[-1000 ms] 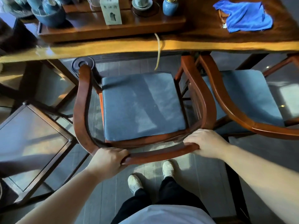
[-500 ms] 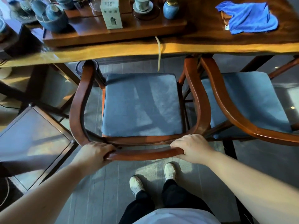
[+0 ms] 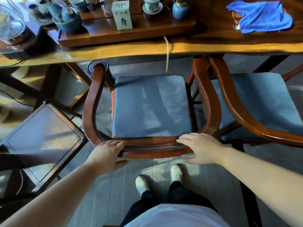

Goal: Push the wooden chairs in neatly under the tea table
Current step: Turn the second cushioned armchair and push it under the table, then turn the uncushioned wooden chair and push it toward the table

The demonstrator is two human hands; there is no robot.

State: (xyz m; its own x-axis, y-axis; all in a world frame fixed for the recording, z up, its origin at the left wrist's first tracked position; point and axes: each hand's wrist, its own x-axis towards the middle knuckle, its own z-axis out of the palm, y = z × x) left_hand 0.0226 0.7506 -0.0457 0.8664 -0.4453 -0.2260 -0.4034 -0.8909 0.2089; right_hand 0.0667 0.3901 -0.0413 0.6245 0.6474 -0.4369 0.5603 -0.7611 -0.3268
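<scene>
Chair [image 3: 152,105] back rail | left hand [image 3: 106,153], right hand [image 3: 199,147] rest on it, fingers loosened

wooden chairs [image 3: 211,102] | blue cushions, side by side | fronts at tea table [image 3: 188,48] edge

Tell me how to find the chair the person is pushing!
Start at the long tea table. Two wooden chairs with blue-grey cushions stand at its near edge. Pick the left chair: the left hand and right hand rest on its curved back rail, unlike its neighbour.

Bare forearms [image 3: 49,202], a white top [image 3: 177,217], black trousers [image 3: 180,196] and pale shoes [image 3: 142,184].
</scene>
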